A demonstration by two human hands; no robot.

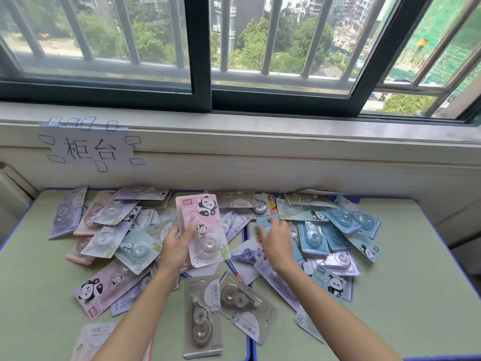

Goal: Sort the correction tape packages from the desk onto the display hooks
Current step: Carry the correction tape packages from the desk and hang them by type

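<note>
Holding a pink panda package [201,227] upright above the heap, the left hand [177,246] grips its left edge, thumb laid across the front of the card and the other fingers curled behind it, so the printed panda and the clear blister with the tape wheel face the camera. Just beside it, the right hand [273,241] reaches down into the pile with its fingers bent, the fingertips pinching the top corner of a blue package [268,221] that lies among the others; the rest of that card is hidden under the hand. Both forearms stretch forward from the bottom edge of the view. All around the hands, correction tape packages [338,230] in pink, lilac, blue and grey lie spread in loose overlapping layers across the green desk [416,282], the blue ones mostly to the right of the right hand and the pink and lilac ones to the left of the left hand. Two grey packages [223,308] lie nearest the person, between the forearms. On the wall behind the desk a taped paper sign [89,149] bears handwritten characters, below a barred window [200,53].
</note>
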